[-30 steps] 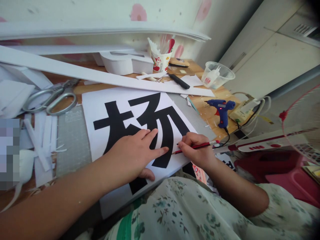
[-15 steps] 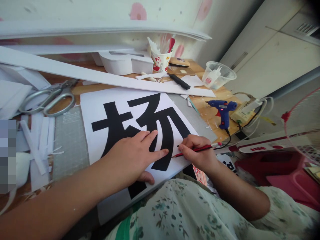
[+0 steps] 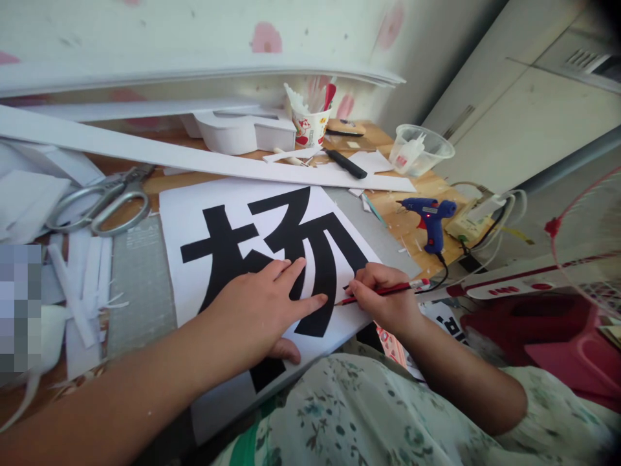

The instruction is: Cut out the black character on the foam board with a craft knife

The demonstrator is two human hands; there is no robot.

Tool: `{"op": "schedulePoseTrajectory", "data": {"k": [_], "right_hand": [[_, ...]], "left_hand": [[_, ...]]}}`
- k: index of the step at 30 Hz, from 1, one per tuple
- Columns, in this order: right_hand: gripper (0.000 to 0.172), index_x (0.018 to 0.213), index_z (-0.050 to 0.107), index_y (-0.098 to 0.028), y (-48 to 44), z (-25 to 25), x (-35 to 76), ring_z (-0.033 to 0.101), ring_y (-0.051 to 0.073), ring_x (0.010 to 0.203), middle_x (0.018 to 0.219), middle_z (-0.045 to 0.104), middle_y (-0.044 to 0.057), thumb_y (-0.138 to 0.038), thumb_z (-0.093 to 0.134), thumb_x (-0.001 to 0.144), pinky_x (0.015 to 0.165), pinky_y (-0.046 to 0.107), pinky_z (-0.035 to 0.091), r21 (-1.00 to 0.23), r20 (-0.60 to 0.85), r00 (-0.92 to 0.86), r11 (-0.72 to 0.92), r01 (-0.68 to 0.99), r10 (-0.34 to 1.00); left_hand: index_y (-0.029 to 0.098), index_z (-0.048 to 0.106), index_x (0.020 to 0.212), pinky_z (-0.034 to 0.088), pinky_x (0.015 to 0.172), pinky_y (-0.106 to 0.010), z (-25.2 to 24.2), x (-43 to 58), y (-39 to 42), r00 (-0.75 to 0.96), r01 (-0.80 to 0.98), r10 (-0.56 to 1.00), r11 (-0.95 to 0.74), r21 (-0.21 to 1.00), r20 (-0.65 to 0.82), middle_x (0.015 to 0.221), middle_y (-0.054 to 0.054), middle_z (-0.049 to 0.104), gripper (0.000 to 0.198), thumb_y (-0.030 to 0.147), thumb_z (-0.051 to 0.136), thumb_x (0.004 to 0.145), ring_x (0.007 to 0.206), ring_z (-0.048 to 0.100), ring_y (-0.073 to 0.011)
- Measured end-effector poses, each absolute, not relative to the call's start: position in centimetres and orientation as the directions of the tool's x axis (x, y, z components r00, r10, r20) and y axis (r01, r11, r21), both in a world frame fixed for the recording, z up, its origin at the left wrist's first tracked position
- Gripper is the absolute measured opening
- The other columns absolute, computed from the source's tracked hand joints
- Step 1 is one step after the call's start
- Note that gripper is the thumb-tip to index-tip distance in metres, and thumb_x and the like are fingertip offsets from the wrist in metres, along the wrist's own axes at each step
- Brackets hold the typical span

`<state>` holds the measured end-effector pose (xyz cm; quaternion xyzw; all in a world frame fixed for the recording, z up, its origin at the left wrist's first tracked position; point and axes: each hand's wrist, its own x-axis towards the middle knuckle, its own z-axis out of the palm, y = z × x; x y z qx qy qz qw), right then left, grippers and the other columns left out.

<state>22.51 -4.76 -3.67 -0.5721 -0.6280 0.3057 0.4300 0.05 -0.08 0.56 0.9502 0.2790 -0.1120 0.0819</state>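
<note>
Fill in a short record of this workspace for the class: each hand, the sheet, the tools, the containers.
Left hand: spread on the sheet
Right hand: grips a red pencil, tip near a black stroke's edge
Sheet: white, bearing a large black character
Tools: silver scissors left of the sheet; blue glue gun to its right; black-handled tool beyond
Containers: printed cup; clear tub

One head-worn view — facing forward and down
From above the flowered garment (image 3: pixel 349 414) at six o'clock, it looks closely across the surface (image 3: pixel 402 226), the lettered sheet (image 3: pixel 235 207) large near mid-frame — wall (image 3: pixel 194 32) at twelve, slanting cabinet (image 3: pixel 495 110) at two.
</note>
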Motion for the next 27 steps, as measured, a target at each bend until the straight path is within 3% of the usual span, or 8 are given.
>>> {"op": "schedulePoseTrajectory", "data": {"k": [7,17,27], "right_hand": [[0.034,0.049,0.035,-0.021,-4.1,-3.4,22.9,0.043,0.009,0.046,0.049,0.046,-0.004,-0.019,0.059,0.074,0.046,0.025,0.033,-0.83,0.227,-0.076,0.234,0.506,0.971],[0.035,0.05,0.035,-0.021,-3.9,-2.7,22.9,0.04,0.009,0.044,0.047,0.045,-0.004,-0.021,0.059,0.075,0.044,0.024,0.029,-0.88,0.167,-0.122,0.203,0.429,0.978],[0.035,0.05,0.036,-0.021,-3.7,-3.6,23.1,0.041,0.009,0.045,0.048,0.044,-0.004,-0.021,0.058,0.077,0.046,0.025,0.032,-0.862,0.209,-0.053,0.209,0.462,0.977]], "left_hand": [[0.046,0.037,0.135,0.05,0.078,-0.047,0.5,0.0,0.0,0.833,0.534,0.506,-0.841,0.085,-0.225,0.149,-0.02,0.028,0.084,0.066,0.069,0.06,0.126,0.039,-0.0398],[0.046,0.038,0.134,0.05,0.081,-0.05,0.4,-0.1,0.0,0.824,0.549,0.512,-0.828,0.114,-0.242,0.149,-0.021,0.027,0.082,0.061,0.071,0.061,0.129,0.037,-0.0404],[0.045,0.041,0.133,0.051,0.077,-0.051,0.7,0.2,0.0,0.818,0.554,0.515,-0.825,0.112,-0.255,0.148,-0.024,0.028,0.083,0.059,0.074,0.059,0.127,0.039,-0.0417]]}}
